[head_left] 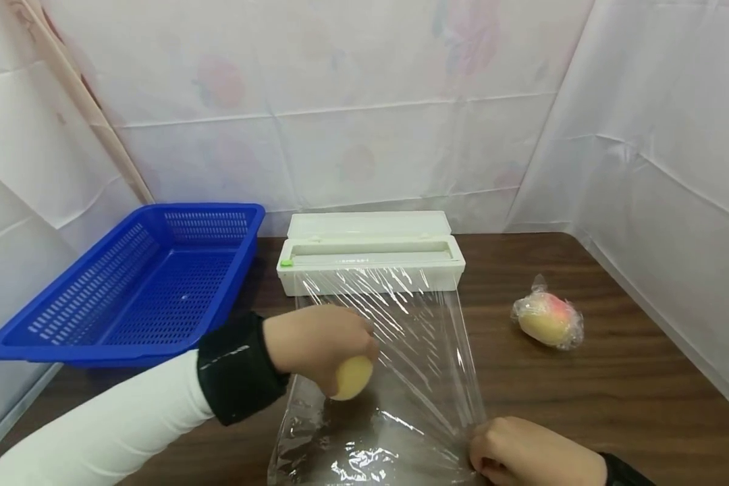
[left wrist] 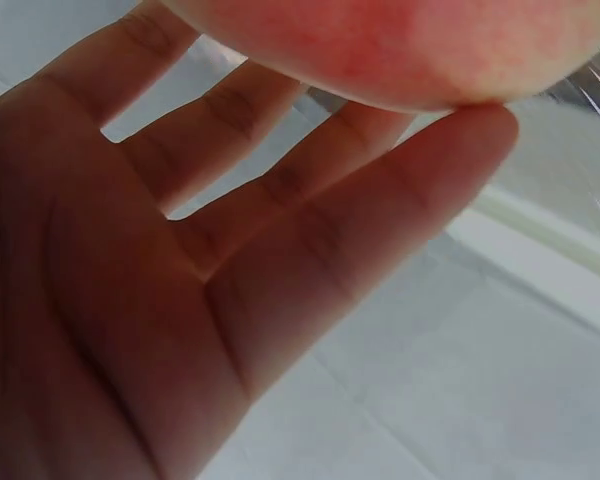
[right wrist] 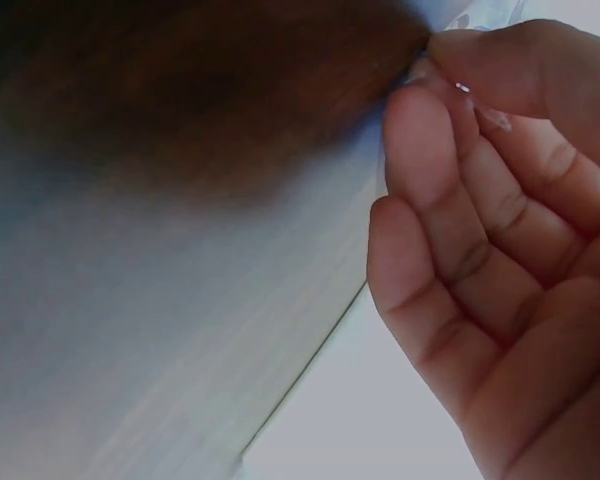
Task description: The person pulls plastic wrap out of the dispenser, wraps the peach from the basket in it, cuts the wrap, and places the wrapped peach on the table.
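My left hand (head_left: 325, 344) holds a yellow and pink peach (head_left: 354, 378) low over a stretched sheet of cling film (head_left: 422, 391). In the left wrist view, the fingers and thumb of that hand (left wrist: 110, 310) are around the red-blushed side of the peach (left wrist: 400, 50). At the near right corner of the sheet, my right hand (head_left: 531, 451) pinches the film's edge. The right wrist view shows the thumb and forefinger of this hand (right wrist: 540, 290) meeting on the clear film (right wrist: 492, 118). The film runs back to a white dispenser box (head_left: 370, 243) with its lid raised.
A peach wrapped in film (head_left: 547, 320) lies on the brown wooden table (head_left: 583, 398) at the right. The blue plastic basket (head_left: 176, 290) stands at the back left, holding nothing. White sheeting (head_left: 364, 148) hangs behind and at both sides.
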Demonstrator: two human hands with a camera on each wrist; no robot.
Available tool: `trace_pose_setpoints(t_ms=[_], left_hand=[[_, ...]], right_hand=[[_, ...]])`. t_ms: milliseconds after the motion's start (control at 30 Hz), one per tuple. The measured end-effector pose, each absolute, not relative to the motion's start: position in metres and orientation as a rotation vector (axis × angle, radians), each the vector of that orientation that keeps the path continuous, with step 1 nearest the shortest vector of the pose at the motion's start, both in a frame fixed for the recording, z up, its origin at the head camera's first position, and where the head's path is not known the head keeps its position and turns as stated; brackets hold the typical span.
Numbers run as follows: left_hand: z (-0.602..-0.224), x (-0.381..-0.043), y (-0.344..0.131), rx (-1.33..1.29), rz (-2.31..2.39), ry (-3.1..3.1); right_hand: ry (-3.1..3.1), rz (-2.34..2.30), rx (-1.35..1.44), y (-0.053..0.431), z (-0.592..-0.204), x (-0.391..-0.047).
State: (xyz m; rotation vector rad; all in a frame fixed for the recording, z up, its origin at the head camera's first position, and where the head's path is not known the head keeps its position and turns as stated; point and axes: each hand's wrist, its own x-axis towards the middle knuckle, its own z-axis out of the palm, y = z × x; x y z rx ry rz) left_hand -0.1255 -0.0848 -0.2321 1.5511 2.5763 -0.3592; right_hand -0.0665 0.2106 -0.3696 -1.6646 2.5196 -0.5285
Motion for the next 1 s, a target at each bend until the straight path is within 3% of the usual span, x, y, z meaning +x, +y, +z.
trace_pose_setpoints(t_ms=[467, 733, 1000], left_hand=[[-0.266, -0.121, -0.033, 1.592, -0.580, 2.449], [-0.275, -0.122, -0.024, 1.516, -0.638, 2.420], [-0.281, -0.119, -0.025, 1.611, -0.731, 2.471]], right_hand=[[2.573, -0.532, -1.603, 0.208, -0.366, -0.064], [2.569, -0.530, -1.593, 0.208, -0.367, -0.064], [2.559, -0.549, -1.579, 0.208, -0.368, -0.065]])
